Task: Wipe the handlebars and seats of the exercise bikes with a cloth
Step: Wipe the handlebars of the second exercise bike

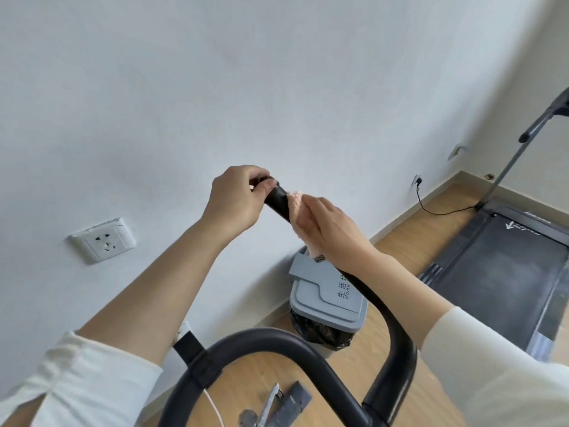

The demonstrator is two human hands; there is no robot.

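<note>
Handlebar: black, curved; free end raised twd wall; L hand: grip clamped on bar tip, fingers curled round it; R hand: grip closed on cloth, holding it round the bar just below L hand; cloth: pale pink, wrapped on bar, mostly hidden under R palm; bin: grey lid, black liner, on wood floor by wall; treadmill: far R; socket: wall, L.
</note>
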